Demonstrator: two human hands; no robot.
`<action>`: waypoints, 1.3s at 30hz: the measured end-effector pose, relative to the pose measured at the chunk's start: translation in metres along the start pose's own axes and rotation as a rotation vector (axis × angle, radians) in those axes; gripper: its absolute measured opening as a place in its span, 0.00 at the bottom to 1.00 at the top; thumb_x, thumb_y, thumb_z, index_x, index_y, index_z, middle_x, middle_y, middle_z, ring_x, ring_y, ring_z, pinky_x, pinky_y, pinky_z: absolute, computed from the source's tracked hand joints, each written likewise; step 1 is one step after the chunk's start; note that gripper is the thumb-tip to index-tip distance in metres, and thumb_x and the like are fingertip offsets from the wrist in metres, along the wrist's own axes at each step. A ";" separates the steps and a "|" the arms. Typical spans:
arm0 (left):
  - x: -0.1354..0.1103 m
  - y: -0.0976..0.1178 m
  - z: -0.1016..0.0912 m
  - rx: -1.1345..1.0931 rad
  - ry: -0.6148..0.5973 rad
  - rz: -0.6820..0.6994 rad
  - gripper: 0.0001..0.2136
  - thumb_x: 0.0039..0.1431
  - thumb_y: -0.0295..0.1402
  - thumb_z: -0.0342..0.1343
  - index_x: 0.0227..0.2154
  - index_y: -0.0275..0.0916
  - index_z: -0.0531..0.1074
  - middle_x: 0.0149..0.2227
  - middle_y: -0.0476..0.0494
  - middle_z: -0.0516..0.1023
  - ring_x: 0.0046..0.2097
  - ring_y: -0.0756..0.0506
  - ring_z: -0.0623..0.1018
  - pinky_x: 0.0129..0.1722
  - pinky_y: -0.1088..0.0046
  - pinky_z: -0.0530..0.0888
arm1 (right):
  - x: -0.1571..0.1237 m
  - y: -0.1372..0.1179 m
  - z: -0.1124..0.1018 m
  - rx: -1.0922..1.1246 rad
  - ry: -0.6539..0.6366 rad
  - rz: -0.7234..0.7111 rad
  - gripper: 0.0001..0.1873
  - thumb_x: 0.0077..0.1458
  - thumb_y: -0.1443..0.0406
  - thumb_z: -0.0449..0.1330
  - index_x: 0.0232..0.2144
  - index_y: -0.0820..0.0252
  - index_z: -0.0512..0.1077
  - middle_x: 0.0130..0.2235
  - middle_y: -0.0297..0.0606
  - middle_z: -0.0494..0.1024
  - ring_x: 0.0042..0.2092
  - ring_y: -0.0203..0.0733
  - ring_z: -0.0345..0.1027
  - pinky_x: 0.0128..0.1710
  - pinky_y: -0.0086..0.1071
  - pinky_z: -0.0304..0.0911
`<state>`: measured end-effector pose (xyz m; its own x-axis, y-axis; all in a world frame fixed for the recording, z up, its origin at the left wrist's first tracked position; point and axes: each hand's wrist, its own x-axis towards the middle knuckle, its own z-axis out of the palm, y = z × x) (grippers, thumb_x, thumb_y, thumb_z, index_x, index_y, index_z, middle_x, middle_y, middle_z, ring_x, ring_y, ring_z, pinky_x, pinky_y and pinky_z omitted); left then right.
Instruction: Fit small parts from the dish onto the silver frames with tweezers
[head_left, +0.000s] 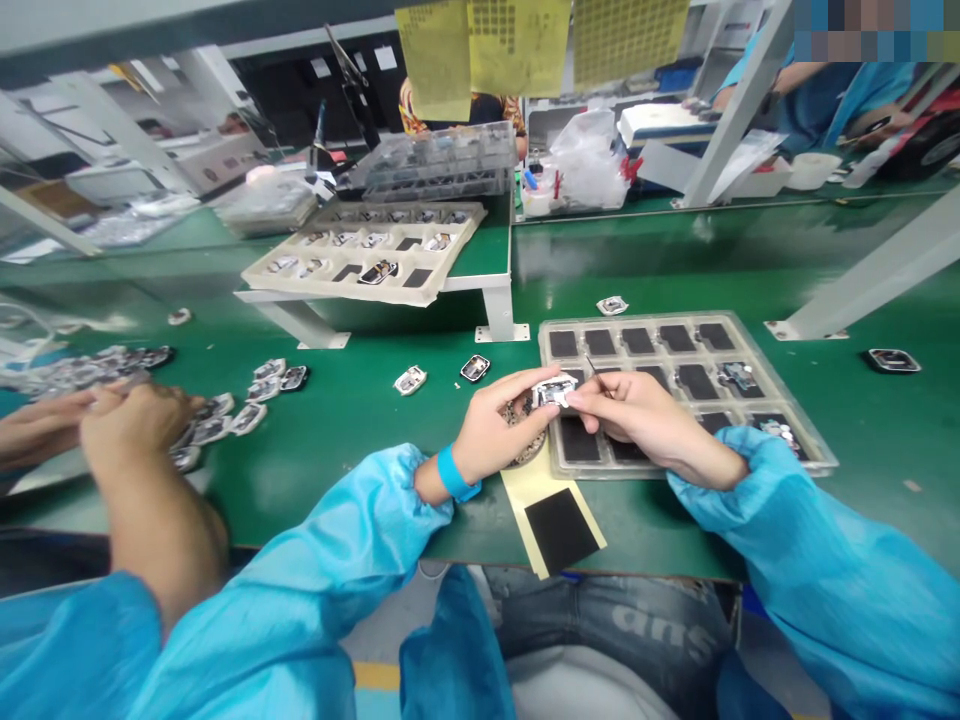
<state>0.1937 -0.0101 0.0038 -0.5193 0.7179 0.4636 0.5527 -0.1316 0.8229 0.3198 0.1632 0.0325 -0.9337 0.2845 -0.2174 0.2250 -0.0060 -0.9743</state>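
Note:
Between the thumb and fingers of my left hand (pixel 499 425) is a small white watch case (pixel 553 390), with its open inside showing. My right hand (pixel 645 415) pinches slim dark tweezers (pixel 594 372), whose thin tip points up and to the left. Its fingertips touch the right edge of the case. Below the left hand, a round dish of tiny parts (pixel 525 445) is partly covered. Behind the right hand lies a clear plastic tray (pixel 551 350) with dark square pockets. A few pockets hold small assemblies (pixel 739 380).
A yellow sheet with a black square (pixel 562 530) lies at the near edge. Loose cases (pixel 410 380) and a black case (pixel 892 361) lie on the green bench (pixel 360 450). A raised stand bears a parts tray (pixel 337 285). At left, a co-worker's hands (pixel 135 420) work beside more cases.

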 end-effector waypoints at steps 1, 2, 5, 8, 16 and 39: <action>0.001 0.000 -0.001 0.020 -0.001 0.035 0.20 0.59 0.34 0.65 0.55 0.42 0.77 0.52 0.40 0.80 0.43 0.45 0.79 0.40 0.71 0.76 | 0.000 0.001 0.000 0.004 -0.002 0.014 0.20 0.51 0.49 0.68 0.27 0.62 0.74 0.22 0.31 0.72 0.18 0.25 0.45 0.17 0.27 0.36; 0.002 0.000 -0.001 0.034 -0.002 0.061 0.19 0.59 0.34 0.65 0.54 0.42 0.77 0.52 0.41 0.80 0.46 0.43 0.80 0.43 0.69 0.77 | 0.001 0.002 0.000 0.005 -0.004 0.026 0.20 0.51 0.49 0.68 0.28 0.61 0.74 0.22 0.31 0.72 0.17 0.25 0.46 0.17 0.27 0.36; 0.002 0.000 -0.001 -0.004 0.000 0.017 0.19 0.58 0.34 0.67 0.53 0.42 0.78 0.51 0.41 0.81 0.45 0.42 0.81 0.45 0.66 0.79 | 0.002 0.004 0.002 -0.007 0.012 0.009 0.19 0.52 0.51 0.68 0.28 0.61 0.73 0.24 0.31 0.73 0.18 0.25 0.47 0.16 0.27 0.38; 0.000 0.000 0.001 -0.185 -0.003 -0.184 0.22 0.56 0.36 0.68 0.54 0.42 0.77 0.49 0.41 0.82 0.42 0.43 0.82 0.44 0.65 0.81 | 0.003 0.005 0.006 0.012 0.106 -0.087 0.18 0.47 0.55 0.72 0.33 0.60 0.72 0.30 0.32 0.75 0.22 0.27 0.55 0.18 0.26 0.45; 0.001 0.007 0.007 -0.578 -0.049 -0.377 0.22 0.53 0.35 0.70 0.52 0.38 0.78 0.50 0.37 0.81 0.51 0.40 0.81 0.55 0.63 0.77 | 0.005 0.006 0.011 0.099 0.096 -0.136 0.18 0.47 0.57 0.72 0.35 0.59 0.72 0.30 0.31 0.74 0.27 0.31 0.62 0.24 0.28 0.57; -0.003 0.009 0.012 -0.327 0.047 -0.395 0.16 0.57 0.41 0.66 0.42 0.34 0.79 0.37 0.39 0.83 0.36 0.45 0.81 0.36 0.71 0.78 | 0.008 0.008 0.022 0.042 0.097 -0.222 0.16 0.46 0.56 0.73 0.31 0.60 0.75 0.31 0.36 0.81 0.34 0.41 0.74 0.38 0.35 0.68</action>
<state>0.2077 -0.0054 0.0055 -0.6801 0.7257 0.1042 0.0794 -0.0684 0.9945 0.3085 0.1446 0.0216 -0.9274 0.3739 0.0069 0.0038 0.0279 -0.9996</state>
